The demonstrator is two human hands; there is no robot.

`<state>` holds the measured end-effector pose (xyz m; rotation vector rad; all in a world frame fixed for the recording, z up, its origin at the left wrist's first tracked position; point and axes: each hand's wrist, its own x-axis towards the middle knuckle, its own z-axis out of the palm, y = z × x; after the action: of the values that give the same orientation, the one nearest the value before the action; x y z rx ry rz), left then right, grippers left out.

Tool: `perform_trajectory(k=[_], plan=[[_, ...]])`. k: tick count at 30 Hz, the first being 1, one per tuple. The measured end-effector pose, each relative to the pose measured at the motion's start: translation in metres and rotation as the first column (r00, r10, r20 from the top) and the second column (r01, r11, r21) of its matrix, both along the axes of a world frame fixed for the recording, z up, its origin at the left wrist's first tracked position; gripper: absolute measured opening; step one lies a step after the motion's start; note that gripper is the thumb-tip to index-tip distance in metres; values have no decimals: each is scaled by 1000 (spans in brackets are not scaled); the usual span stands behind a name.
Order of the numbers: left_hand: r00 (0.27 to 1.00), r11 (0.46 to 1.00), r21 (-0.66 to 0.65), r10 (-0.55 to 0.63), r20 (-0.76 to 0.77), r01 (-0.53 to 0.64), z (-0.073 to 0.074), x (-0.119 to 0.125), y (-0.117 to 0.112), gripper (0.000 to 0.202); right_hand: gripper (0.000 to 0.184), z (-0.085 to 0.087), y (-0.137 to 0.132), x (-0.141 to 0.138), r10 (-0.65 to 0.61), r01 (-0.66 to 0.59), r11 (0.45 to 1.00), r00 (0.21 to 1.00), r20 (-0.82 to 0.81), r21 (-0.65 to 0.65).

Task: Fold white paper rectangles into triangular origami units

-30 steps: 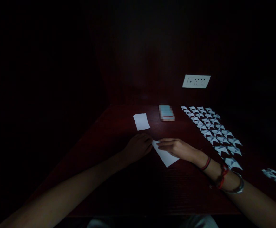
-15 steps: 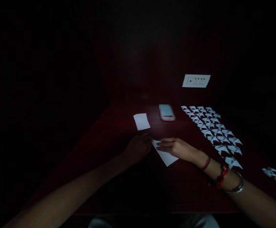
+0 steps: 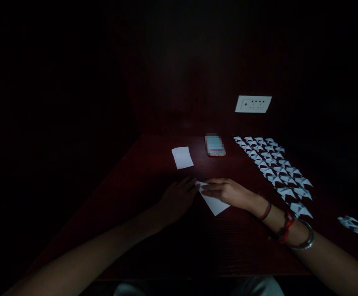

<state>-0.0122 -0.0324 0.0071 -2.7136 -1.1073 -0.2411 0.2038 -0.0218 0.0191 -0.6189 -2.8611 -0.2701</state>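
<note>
A white sheet of paper point(image 3: 214, 203) lies on the dark red table, folded so that a pointed corner faces me. My right hand point(image 3: 228, 192) rests across its upper part with the fingers stretched out flat, covering much of it; the thumb is hidden. At the paper's left corner, my left hand point(image 3: 179, 197) touches with its fingertips, the fingers stretched and slightly apart. That hand is in deep shadow. Beyond my hands sits a small stack of white paper sheets point(image 3: 182, 158).
A phone point(image 3: 215, 145) with a blurred screen lies behind the paper. Rows of folded white paper pieces point(image 3: 280, 169) cover the table's right side, and more folded pieces point(image 3: 354, 224) lie at the far right. A socket panel point(image 3: 253, 104) is on the back wall.
My left hand's fingers have spread a little and shifted at the paper's corner. My right hand stays on the paper. The whole view has shifted slightly.
</note>
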Motion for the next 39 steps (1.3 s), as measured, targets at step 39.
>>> perform_trajectory(k=[39], plan=[[997, 997, 14, 72, 12, -72, -1, 2, -10, 36, 31, -6, 2, 4, 25, -26, 999, 999, -38, -28]])
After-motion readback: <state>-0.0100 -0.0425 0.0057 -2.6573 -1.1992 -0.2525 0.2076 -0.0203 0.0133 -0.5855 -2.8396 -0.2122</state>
